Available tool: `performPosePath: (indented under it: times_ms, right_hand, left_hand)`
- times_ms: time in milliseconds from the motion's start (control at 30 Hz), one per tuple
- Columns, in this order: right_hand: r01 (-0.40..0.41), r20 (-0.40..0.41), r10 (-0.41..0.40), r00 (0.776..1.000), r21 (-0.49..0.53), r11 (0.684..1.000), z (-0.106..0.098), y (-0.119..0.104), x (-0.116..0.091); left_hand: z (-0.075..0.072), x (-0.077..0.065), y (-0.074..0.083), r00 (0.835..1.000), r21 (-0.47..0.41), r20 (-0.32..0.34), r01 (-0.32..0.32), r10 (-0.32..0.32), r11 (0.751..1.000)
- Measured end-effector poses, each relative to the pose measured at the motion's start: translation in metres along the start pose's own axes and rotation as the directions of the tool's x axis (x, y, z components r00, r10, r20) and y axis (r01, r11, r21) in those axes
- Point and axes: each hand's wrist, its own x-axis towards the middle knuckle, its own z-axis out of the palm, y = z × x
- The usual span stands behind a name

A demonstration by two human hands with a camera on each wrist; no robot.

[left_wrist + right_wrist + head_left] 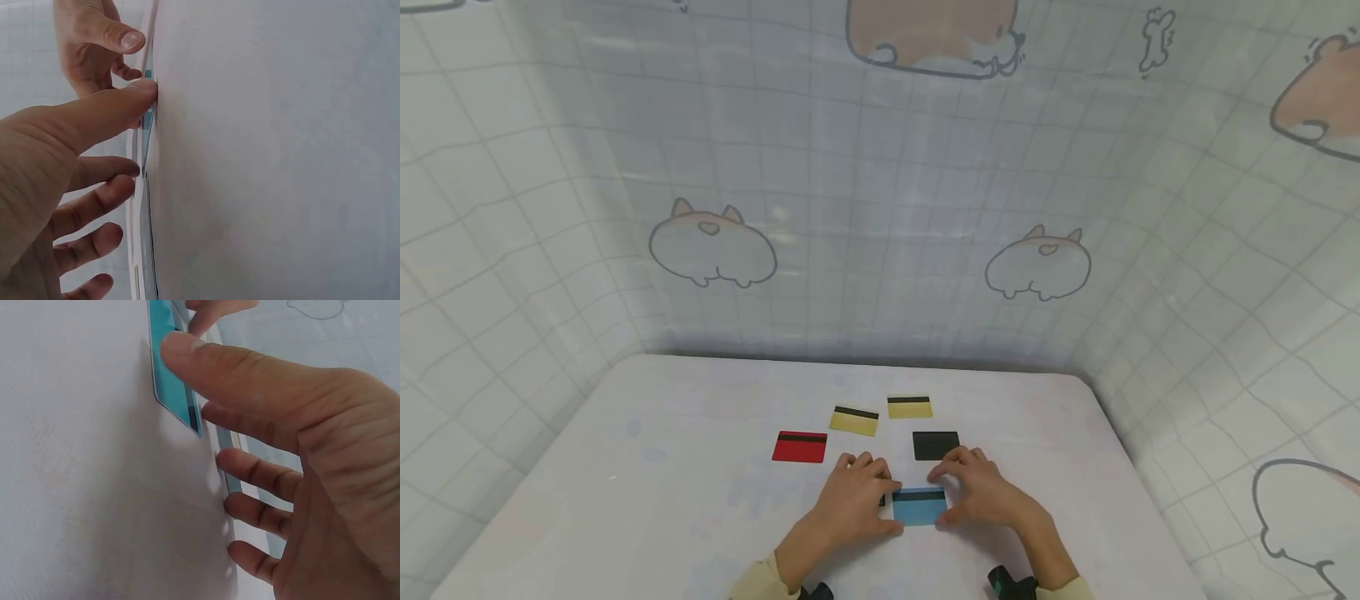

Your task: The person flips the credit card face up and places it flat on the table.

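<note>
A blue card with a dark stripe lies stripe-side up near the front of the white table. My left hand is at its left side, thumb by the near corner and index fingertip by the far corner. On the right side my right hand has its thumb at the near corner, with the index finger just beyond the far edge. The other fingers of both hands are spread apart. A dark card is mostly hidden under my left hand. Just past my right fingers lies a black card.
Farther back are a red card, a tilted yellow card and another yellow card, all with dark stripes. A patterned curtain hangs behind and beside the table. A black device is by my right wrist.
</note>
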Motion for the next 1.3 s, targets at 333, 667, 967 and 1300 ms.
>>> performPosePath:
  times_ms: [333,667,967,1300]
  right_hand:
    - [0.029,-0.012,-0.029,1.000,-0.022,0.999,0.0019,-0.0003,-0.0017]
    - [0.017,-0.006,-0.017,1.000,-0.013,1.000,0.0031,-0.0042,-0.0020]
    - [-0.001,-0.009,0.001,1.000,0.007,1.000,0.0015,-0.0087,-0.0044]
    - [0.021,-0.007,-0.021,1.000,0.014,1.000,0.0024,-0.0053,-0.0043]
  left_hand:
    - [-0.0006,0.0005,0.0028,0.998,-0.029,0.042,0.049,-0.048,0.998]
    - [-0.0012,-0.0015,0.0017,0.997,-0.055,0.041,0.061,-0.058,0.997]
    - [-0.0022,-0.0021,0.0036,0.998,-0.054,0.032,0.058,-0.057,0.997]
    - [-0.0039,-0.0032,0.0034,0.998,-0.052,0.028,0.053,-0.052,0.997]
